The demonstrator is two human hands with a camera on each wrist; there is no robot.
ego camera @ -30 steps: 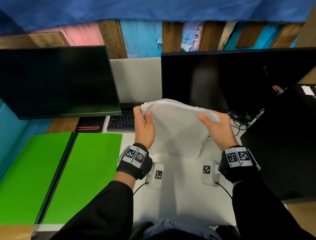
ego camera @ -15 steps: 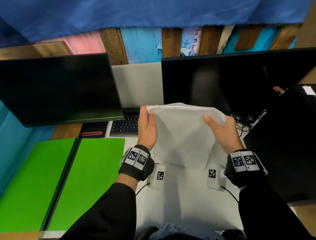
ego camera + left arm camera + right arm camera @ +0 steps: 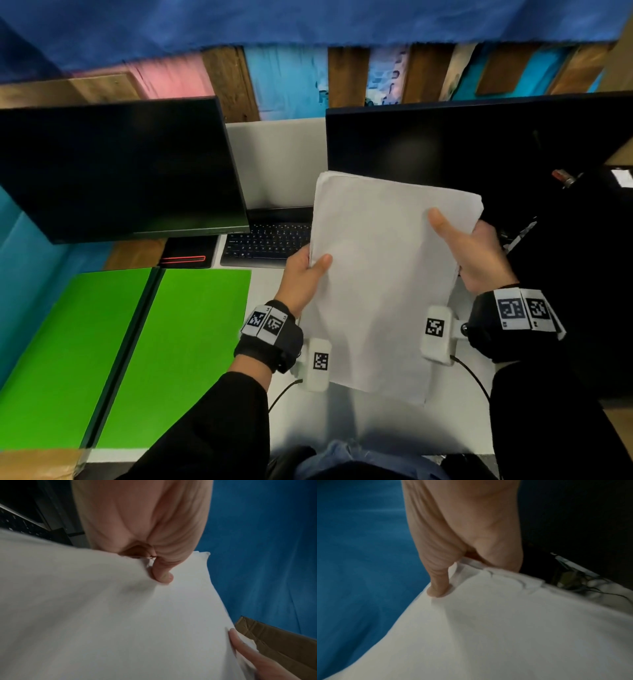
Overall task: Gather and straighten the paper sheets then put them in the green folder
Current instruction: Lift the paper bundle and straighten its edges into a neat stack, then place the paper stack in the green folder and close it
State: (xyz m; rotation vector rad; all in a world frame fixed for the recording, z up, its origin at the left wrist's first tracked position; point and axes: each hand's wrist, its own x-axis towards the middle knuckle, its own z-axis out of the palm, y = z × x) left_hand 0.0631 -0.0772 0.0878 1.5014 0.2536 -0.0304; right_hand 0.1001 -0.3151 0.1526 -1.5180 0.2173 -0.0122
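A stack of white paper sheets [image 3: 380,284] hangs tilted in the air above the white desk, held by both hands. My left hand [image 3: 305,274] pinches its left edge, thumb on top. My right hand [image 3: 479,253] pinches the right edge near the far corner, thumb on the sheet face. The left wrist view has the thumb pressed on the paper sheets [image 3: 120,615]; the right wrist view has the thumb on the paper sheets [image 3: 505,628] with slightly uneven edges. The green folder [image 3: 137,356] lies open and flat on the desk to the left.
Two dark monitors [image 3: 116,168] [image 3: 479,147] stand at the back with a black keyboard [image 3: 267,240] between them. A black case [image 3: 582,291] sits at right, cables beside it. White desk [image 3: 373,425] shows below the sheets.
The sheets went from hanging folded and rumpled between my hands to a flatter, upright stack facing me. My left hand slid down the left edge; the right hand moved up and right.
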